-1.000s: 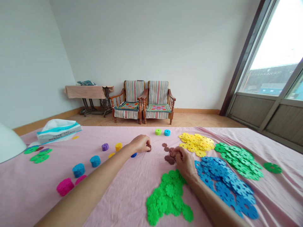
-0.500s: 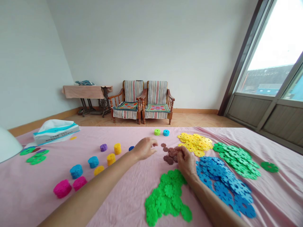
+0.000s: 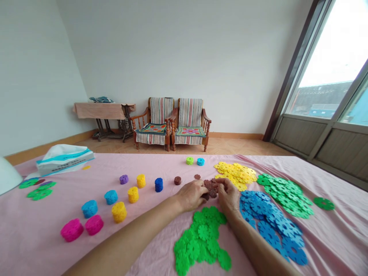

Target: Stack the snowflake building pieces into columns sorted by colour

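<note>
Table: covered by a pink cloth. Its far edge runs across the view behind all the pieces, and the left and right edges are out of frame.

Brown discs: a small cluster mid-table, well apart from the far edge.
- Boxed in by the yellow pile behind it to the right, the blue pile to the right and the bright green pile in front.
- Bare cloth lies open to the left of the left forearm, out to the row of short stacks: blue stack, yellow stack.
- A low brown stack stands just left of the cluster, apart from it.

Orientation: the discs are round and notched and lie flat, faces up. They have no long axis of their own. The cluster is too small and too covered to give a direction.

Left hand: fingers curled narrow against the near side of the cluster. I cannot tell whether it grips.

Right hand: fingers pinched onto discs at the right side of the cluster, wrist over the green pile.
</note>
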The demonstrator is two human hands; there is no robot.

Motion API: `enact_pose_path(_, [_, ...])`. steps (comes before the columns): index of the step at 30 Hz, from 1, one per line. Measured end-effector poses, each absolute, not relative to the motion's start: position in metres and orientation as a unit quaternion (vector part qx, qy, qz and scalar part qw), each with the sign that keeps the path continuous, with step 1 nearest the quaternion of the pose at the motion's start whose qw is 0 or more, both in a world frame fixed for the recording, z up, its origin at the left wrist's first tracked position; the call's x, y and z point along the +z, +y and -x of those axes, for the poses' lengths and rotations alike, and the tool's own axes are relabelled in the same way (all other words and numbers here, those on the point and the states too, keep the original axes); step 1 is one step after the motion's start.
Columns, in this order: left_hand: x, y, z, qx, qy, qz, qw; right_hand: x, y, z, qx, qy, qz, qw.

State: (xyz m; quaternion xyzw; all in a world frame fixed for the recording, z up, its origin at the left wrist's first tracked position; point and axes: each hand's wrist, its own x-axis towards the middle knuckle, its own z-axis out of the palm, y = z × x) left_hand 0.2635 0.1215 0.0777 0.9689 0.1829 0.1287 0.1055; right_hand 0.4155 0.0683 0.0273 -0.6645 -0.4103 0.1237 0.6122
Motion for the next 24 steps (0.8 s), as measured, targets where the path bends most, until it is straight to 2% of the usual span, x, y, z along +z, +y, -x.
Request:
enact_pose_path(9, [0.085,0.123,-0.272,0.119,0.181,-0.972,0.089,0.032,0.065,-0.413,0.103,-0.423,0.67,0.601])
enact_pose_path(17, [0.11,0.172,-0.23,0.17,0.275,-0.944,0.071,0.029,0.067,-0.413,0.118,-0.43,0.669,0.595])
enact_pose_path(24, [0.109,0.193,-0.203,0.139,0.335,-0.93,0.063,0.028,0.068,-0.413,0.11,-0.442,0.671,0.585])
